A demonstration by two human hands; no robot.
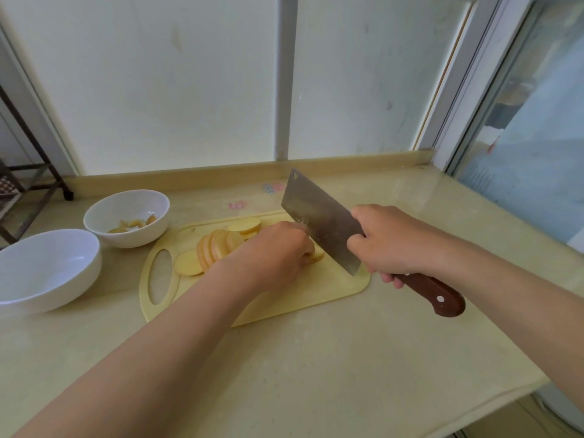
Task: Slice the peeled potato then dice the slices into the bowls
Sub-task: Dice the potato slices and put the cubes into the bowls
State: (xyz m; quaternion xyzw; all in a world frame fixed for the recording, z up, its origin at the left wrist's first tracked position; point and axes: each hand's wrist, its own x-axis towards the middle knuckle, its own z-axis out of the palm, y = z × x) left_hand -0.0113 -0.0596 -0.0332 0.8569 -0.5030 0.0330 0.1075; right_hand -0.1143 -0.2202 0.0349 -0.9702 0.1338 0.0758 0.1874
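Observation:
A pale yellow cutting board (316, 292) lies on the counter. Several round potato slices (218, 245) lean in a row on it, one lying flat to their left and others lying behind them. My left hand (275, 251) holds down a small stack of slices (316, 256) with curled fingers; most of that stack is hidden. My right hand (388, 241) grips the brown wooden handle of a cleaver (319, 216), whose blade stands edge-down on the board right beside my left fingers. Two white bowls stand left: the far bowl (126, 216) holds a few potato pieces, the near bowl (47, 270) looks empty.
The beige counter (316, 374) ends at a white wall behind and a window frame (474, 90) on the right. A dark metal rack (28, 172) stands at the far left. The counter's front edge runs at the lower right.

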